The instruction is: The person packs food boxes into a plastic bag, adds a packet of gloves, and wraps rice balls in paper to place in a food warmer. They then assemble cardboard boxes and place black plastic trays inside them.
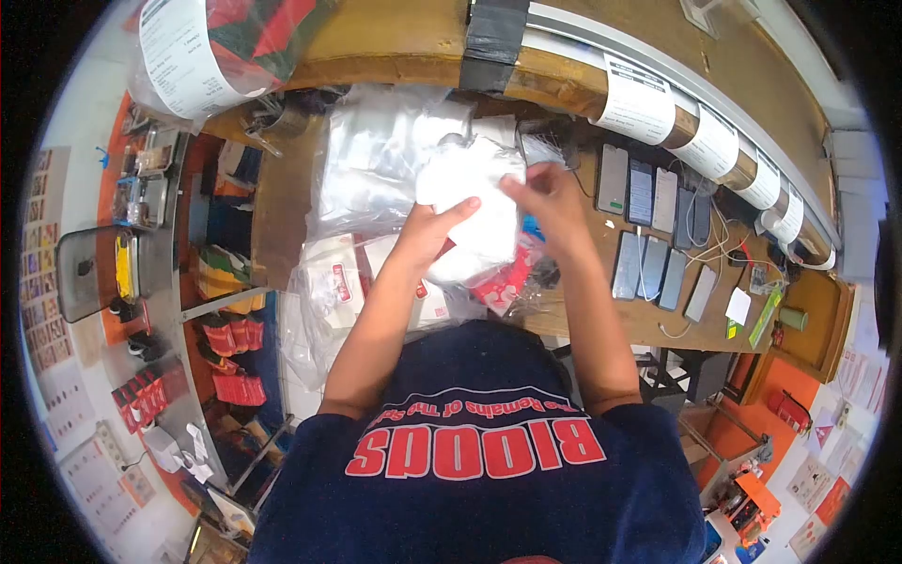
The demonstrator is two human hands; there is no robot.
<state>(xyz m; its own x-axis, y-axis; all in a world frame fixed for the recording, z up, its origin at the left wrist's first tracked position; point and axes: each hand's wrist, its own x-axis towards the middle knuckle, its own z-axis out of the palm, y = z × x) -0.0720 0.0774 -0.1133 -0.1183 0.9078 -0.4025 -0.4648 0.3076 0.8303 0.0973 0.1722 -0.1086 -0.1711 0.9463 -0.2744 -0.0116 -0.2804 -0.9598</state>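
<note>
A bright white packet (474,211), apparently in clear plastic, is between my hands above the table; glare hides its details. My left hand (434,230) grips its left side, thumb on top and fingers hidden underneath. At the upper right edge, my right hand (550,202) is closed, with thumb and fingers pinched on the packet's edge. Beneath and left of it lie clear plastic bags (362,174). Nearer my body are white packages with red labels (340,282) in clear plastic. A red-and-white patterned packet (507,280) lies under my right wrist.
Several phones (613,179) with tangled cables lie at the right on the wooden table (583,315). Printed paper slips (634,99) hang from the shelf edge ahead. A bagged parcel (193,61) hangs at upper left. Shelves with folded goods (230,338) stand left.
</note>
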